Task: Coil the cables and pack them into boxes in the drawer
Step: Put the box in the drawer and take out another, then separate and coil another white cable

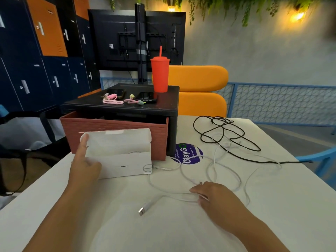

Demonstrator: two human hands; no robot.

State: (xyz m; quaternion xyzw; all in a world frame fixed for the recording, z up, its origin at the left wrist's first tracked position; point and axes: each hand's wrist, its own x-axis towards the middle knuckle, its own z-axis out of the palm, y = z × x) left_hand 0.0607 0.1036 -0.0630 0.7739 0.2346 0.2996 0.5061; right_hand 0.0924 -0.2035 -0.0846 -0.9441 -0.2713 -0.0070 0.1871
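A white box (125, 164) stands on the table with its lid flipped up against the reddish drawer (112, 124), which is pulled out of a black cabinet (172, 110). My left hand (83, 164) holds the box's left side, its index finger raised on the lid's corner. A loose white cable (225, 171) sprawls over the table, and its USB plug (144, 209) lies near me. My right hand (214, 195) rests on that cable, fingers closed over the strand. Farther right a black cable (223, 131) lies tangled.
On the cabinet top stand a red cup with a straw (160, 75), two phones and pink cable ties (112, 100). A purple sticker (189, 153) marks the white table (181, 230). Orange chairs, a monitor's back and lockers stand behind.
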